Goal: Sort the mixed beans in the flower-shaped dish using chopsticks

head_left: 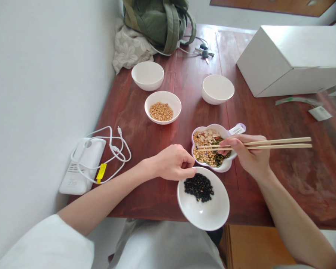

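My right hand (pixel 248 155) grips a pair of wooden chopsticks (pixel 280 144). Their tips are in a flower-shaped dish (pixel 226 164) with a handle, over the yellow beans, and seem close to a small dark bean. Pale flakes and green beans share that dish, partly hidden by my right fingers. With its fingers curled, my left hand (pixel 176 163) holds the near white bowl (pixel 203 218) by its rim, thumb on top. Black beans (pixel 198 186) are heaped in this bowl, which reaches over the table's front edge and looks slightly tilted towards me.
Further back stand a white bowl of yellow beans (pixel 161 111) and two white bowls, one left (pixel 147 74), one right (pixel 217 89). A power bank (pixel 82 164) with a cable lies left. Behind are a green backpack (pixel 156 22), keys (pixel 204 53) and a large white box (pixel 291 56).
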Tool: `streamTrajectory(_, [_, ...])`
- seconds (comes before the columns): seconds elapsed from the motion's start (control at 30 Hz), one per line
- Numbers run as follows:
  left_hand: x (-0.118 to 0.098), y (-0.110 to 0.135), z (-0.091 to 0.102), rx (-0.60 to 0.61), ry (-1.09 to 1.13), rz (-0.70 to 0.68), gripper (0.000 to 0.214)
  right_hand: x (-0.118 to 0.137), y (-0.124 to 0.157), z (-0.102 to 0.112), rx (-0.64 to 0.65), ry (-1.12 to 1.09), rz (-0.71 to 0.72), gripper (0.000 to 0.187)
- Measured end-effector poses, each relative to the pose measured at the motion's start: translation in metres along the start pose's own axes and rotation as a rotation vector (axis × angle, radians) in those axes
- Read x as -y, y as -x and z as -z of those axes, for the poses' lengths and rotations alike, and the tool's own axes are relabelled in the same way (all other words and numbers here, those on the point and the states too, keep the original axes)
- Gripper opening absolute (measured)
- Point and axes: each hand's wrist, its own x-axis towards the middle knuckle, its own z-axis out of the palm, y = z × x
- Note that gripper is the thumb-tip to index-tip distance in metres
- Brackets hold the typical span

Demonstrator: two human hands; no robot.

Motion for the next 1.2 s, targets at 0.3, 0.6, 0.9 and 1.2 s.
streamTrajectory(0.3, [0.0007,0.0001,-0.0007,0.001,-0.003,0.009,0.031,-0.0039,0.0017,0.0015,0.013,0.039,0.012,0.020])
streamTrajectory(0.6, [-0.0002,0.0001,-0.0003,-0.004,-0.003,0.011,0.031,-0.0018,0.0004,-0.0011,0.017,0.023,0.018,0.020])
streamTrajectory(0.9, [0.0001,0.0002,-0.0003,-0.001,0.002,0.012,0.032,-0.0047,0.0024,0.0010,0.029,0.033,0.013,0.020])
streamTrajectory(1.2, [-0.0005,-0.0002,-0.0001,0.000,0.003,0.012,0.033,-0.0043,0.0008,0.0007,0.025,0.050,0.051,0.020])
